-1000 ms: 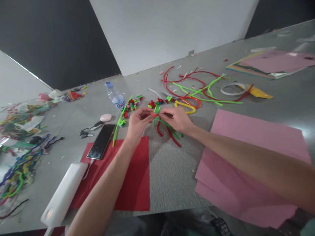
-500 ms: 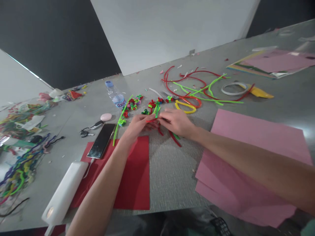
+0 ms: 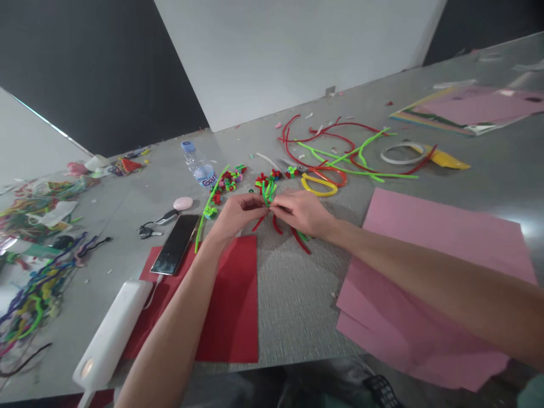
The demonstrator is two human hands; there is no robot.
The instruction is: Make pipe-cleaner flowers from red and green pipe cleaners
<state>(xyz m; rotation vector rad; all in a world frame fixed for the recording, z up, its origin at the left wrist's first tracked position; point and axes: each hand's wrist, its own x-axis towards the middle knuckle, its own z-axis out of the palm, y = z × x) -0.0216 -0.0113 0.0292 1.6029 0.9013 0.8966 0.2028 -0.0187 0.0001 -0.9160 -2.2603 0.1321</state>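
Observation:
Fingertips of both hands meet around a small piece of green and red pipe cleaners (image 3: 267,192) at the middle of the table. My left hand (image 3: 240,213) pinches it from the left, and my right hand (image 3: 301,211) pinches it from the right. Green ends stick up above the fingers. Short red pipe cleaner pieces (image 3: 301,241) lie under and beside my right hand. Just beyond the hands are small red and green twisted pieces (image 3: 275,176) and scissors with yellow and red handles (image 3: 319,186). The exact spot held is partly hidden by the fingers.
Long red and green pipe cleaners (image 3: 340,156) and a tape roll (image 3: 403,153) lie at the back right. Pink sheets (image 3: 425,283) cover the right front. A water bottle (image 3: 199,164), phone (image 3: 175,243), white power bank (image 3: 113,331) and red sheet (image 3: 233,306) are left.
My left fingers have shifted and closed nearer the joint of the piece. The green ends now stand more spread, and the red strip across my left fingers now points down beneath them.

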